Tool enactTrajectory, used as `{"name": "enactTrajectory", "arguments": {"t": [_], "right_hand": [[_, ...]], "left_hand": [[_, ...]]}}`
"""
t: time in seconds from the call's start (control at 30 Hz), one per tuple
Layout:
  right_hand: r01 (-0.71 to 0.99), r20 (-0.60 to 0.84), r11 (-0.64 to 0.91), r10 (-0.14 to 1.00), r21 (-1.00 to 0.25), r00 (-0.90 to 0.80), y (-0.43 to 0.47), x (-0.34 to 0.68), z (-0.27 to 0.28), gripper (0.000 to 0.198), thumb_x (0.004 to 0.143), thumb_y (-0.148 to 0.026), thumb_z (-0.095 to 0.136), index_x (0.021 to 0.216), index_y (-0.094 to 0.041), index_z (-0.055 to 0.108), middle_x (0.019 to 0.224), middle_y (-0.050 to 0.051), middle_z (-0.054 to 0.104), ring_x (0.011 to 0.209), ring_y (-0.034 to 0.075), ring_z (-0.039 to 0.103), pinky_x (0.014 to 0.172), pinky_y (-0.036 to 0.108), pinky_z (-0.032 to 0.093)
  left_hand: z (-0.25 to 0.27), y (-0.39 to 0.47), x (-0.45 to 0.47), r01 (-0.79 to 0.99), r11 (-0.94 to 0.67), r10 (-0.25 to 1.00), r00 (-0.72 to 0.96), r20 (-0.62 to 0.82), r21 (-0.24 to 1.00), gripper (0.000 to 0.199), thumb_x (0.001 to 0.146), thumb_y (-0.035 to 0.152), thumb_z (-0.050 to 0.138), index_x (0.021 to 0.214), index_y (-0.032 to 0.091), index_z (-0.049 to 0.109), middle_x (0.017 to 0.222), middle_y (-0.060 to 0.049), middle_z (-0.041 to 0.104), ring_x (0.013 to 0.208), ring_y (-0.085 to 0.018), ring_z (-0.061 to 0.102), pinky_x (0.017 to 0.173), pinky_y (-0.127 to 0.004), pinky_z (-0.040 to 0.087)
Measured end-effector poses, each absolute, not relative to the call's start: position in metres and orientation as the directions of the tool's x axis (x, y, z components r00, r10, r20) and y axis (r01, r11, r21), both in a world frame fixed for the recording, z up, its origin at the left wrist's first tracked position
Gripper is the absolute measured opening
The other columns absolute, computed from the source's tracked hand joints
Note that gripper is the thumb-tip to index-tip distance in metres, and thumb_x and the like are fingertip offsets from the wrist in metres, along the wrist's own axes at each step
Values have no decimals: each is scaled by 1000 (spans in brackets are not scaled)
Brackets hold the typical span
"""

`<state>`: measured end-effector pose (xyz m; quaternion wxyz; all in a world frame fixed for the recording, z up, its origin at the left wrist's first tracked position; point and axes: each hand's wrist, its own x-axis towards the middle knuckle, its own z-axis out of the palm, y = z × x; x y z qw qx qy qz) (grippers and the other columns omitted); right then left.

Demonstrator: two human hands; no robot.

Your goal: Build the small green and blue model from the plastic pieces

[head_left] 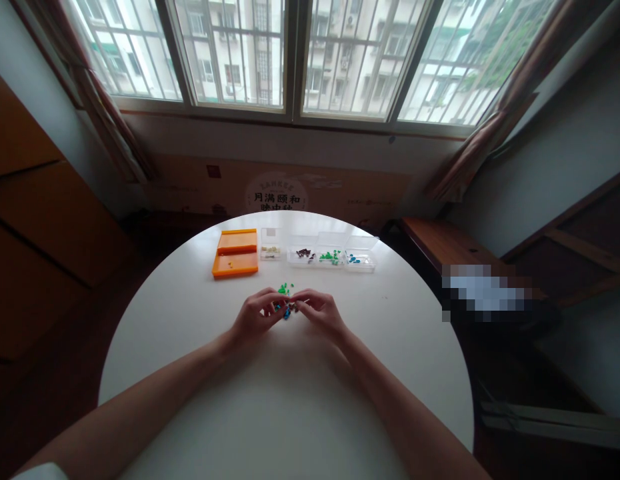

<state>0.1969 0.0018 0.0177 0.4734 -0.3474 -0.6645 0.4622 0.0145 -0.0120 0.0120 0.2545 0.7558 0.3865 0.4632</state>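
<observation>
My left hand [257,310] and my right hand [321,310] meet over the middle of the white round table [290,400]. Thumb and fingers are pinched together on both, and whatever sits between the fingertips is too small to make out. Around the fingertips lies a little pile of small pieces. Its green pieces [284,289] show just beyond the fingers, and blue pieces [287,314] lie between the hands. A few dark ones are partly hidden by my fingers.
Behind the hands stands an open orange case [247,261] with a few tiny yellow pieces. To its right are clear plastic boxes holding cream pieces [271,250], dark brown pieces [305,253], green pieces [331,256] and blue pieces [355,259]. A wooden bench [440,240] stands right of the table.
</observation>
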Motion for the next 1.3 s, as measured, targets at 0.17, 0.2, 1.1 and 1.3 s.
{"name": "enactTrajectory", "arguments": {"t": [0.17,0.2,1.1,1.3], "right_hand": [[-118,197,164,903,-979,-382,-1,193,19,18,72,-32,64,80,-17,71,78,5,69,73,16,62,67,26,47],[-125,184,146,904,-981,-387,-1,193,19,18,71,-32,65,79,-17,71,77,4,69,72,15,62,67,26,47],[-46,135,127,922,-991,-364,4,192,6,23,68,-35,69,77,-14,70,62,2,66,52,9,52,51,21,40],[-54,144,134,929,-989,-342,4,191,4,25,68,-37,68,76,-14,69,61,2,64,51,9,52,50,21,40]], "left_hand": [[10,-11,14,354,-574,819,275,504,739,19,80,25,57,92,14,66,79,-6,60,55,-7,52,48,-18,45],[10,-12,14,358,-570,821,276,500,739,18,80,26,57,92,15,66,79,-6,60,55,-7,52,48,-18,45],[12,-11,13,313,-553,830,286,479,772,15,77,27,63,77,13,67,73,-4,58,48,-5,52,44,-16,44],[16,-13,13,342,-577,814,304,494,741,13,78,23,61,78,13,67,73,-4,59,51,-6,51,46,-17,43]]}}
